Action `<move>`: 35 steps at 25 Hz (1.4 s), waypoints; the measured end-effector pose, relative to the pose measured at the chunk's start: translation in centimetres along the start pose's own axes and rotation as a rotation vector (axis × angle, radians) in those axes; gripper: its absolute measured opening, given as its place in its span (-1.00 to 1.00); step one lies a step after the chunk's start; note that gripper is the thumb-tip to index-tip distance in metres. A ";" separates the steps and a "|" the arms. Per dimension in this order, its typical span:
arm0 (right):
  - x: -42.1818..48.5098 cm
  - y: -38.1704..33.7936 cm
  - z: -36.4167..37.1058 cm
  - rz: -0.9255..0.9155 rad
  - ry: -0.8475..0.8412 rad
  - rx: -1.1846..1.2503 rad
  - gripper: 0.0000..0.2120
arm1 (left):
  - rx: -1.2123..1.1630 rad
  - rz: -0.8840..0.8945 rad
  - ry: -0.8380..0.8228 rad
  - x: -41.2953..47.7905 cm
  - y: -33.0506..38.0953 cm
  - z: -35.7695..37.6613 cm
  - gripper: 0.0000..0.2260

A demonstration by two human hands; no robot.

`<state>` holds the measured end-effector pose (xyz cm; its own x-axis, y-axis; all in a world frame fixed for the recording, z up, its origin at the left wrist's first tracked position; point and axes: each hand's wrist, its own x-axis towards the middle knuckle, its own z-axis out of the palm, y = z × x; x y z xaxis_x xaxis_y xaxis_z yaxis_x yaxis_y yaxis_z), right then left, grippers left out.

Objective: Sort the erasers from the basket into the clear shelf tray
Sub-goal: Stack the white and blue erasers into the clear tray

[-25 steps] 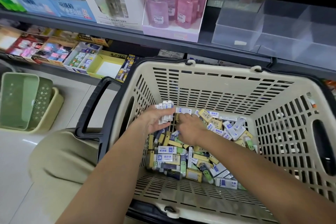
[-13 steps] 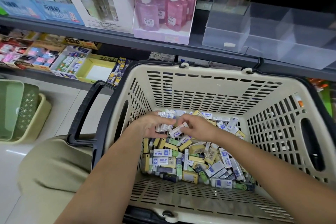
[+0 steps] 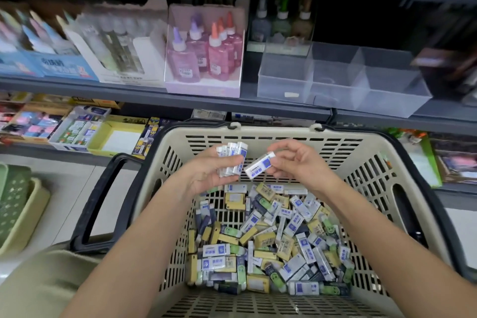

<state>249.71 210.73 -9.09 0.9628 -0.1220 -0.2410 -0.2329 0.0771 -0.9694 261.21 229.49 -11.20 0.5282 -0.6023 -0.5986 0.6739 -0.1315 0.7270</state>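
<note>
A beige slotted basket (image 3: 278,134) with black handles holds a heap of loose erasers (image 3: 271,248) in white-blue, yellow, green and dark sleeves. My left hand (image 3: 206,173) is raised above the heap and grips a stack of white-blue erasers (image 3: 232,159) standing side by side. My right hand (image 3: 296,160) pinches one white-blue eraser (image 3: 259,165) right beside that stack. The clear shelf tray (image 3: 335,80) sits on the shelf above the basket's far right; one small white piece lies in its left compartment.
Pink and purple glue bottles (image 3: 204,54) in a display box stand left of the tray. Lower shelf boxes (image 3: 82,126) of stationery sit at the left. Green and yellow baskets (image 3: 15,209) lie stacked on the floor, far left. My knee in beige trousers is under the basket.
Both hands have risen out of the heap. My right hand picked one white-blue eraser and brought it up next to the stack in my left hand. The view has tilted upward.
</note>
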 end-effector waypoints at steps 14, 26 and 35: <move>0.7 -1.9 -0.9 -0.036 0.124 0.082 -0.84 | 0.004 0.089 -0.046 -0.4 1.0 1.2 -0.50; 6.5 -8.1 -3.7 -0.231 0.440 0.077 -0.89 | 0.034 0.414 0.037 1.0 6.1 1.5 -0.54; 13.5 -10.7 -4.0 -0.203 0.334 -0.918 -0.86 | -0.011 0.444 0.045 1.6 6.6 0.9 -0.56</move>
<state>264.62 204.25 -2.15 0.9409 -0.3314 0.0693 -0.2199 -0.7539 -0.6191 266.02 226.93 -7.03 0.7895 -0.5633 -0.2435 0.3822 0.1409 0.9133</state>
